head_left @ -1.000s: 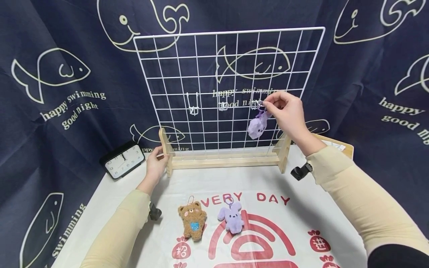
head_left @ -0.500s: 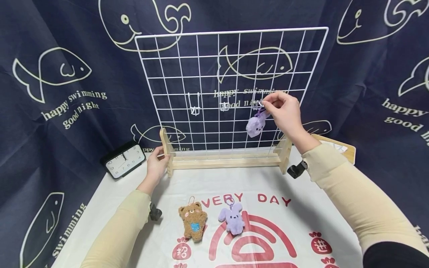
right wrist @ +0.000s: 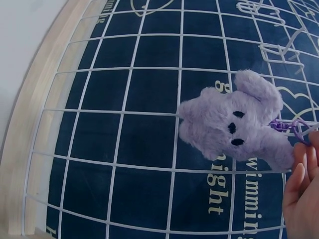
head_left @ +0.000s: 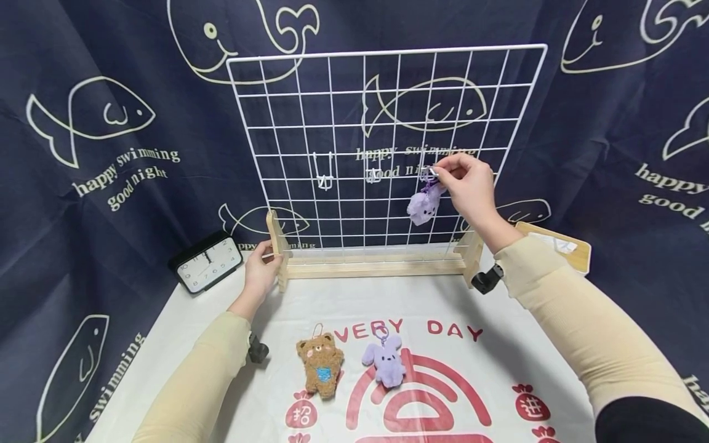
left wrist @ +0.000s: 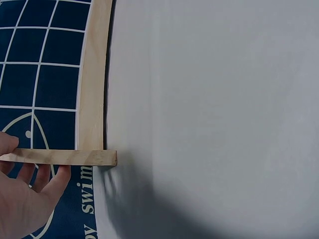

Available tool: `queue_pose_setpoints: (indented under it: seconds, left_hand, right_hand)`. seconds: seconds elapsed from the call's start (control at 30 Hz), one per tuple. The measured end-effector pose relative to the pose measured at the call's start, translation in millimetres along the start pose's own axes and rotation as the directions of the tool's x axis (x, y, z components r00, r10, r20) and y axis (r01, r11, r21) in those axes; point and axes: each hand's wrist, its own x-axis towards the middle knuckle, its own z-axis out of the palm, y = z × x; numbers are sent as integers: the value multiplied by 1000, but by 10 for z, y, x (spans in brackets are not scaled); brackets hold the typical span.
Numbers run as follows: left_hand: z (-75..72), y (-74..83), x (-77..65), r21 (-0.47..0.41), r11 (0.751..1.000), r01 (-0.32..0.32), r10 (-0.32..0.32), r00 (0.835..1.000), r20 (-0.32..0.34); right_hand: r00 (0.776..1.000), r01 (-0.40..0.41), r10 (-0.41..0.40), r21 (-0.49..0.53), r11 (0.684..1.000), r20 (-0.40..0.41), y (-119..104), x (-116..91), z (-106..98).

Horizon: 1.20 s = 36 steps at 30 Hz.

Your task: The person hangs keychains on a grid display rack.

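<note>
My right hand pinches the purple ring of a fluffy lilac bunny keychain, up at a small white hook on the right part of the white wire grid. The bunny hangs below the fingertips, in front of the wires. Whether the ring is around the hook is hard to tell, since the fingers cover that spot. My left hand grips the left upright of the grid's wooden stand, thumb on one side and fingers on the other, as the left wrist view shows.
Two more white hooks, a left hook and a middle hook, hang on the grid. A brown bear keychain and another lilac bunny keychain lie on the table. A black clock stands left; a wooden tray lies right.
The held bunny and my right hand have shifted slightly left relative to the grid. My left hand keeps its grip on the stand. The head view has drifted a little.
</note>
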Motion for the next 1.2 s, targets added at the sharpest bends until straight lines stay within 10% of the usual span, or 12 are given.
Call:
queue_pose_setpoints:
  seconds: [0.67,1.2]
  left_hand:
    - [10,5,15,-10,1000,-13,13,1000,-5]
    - [0,2,15,-7,1000,-17,17,1000,-1]
  right_hand:
    - [997,24,-31,-104,994,-66,38,7,53]
    - [997,59,-52,128,990,-58,90,-224,-59]
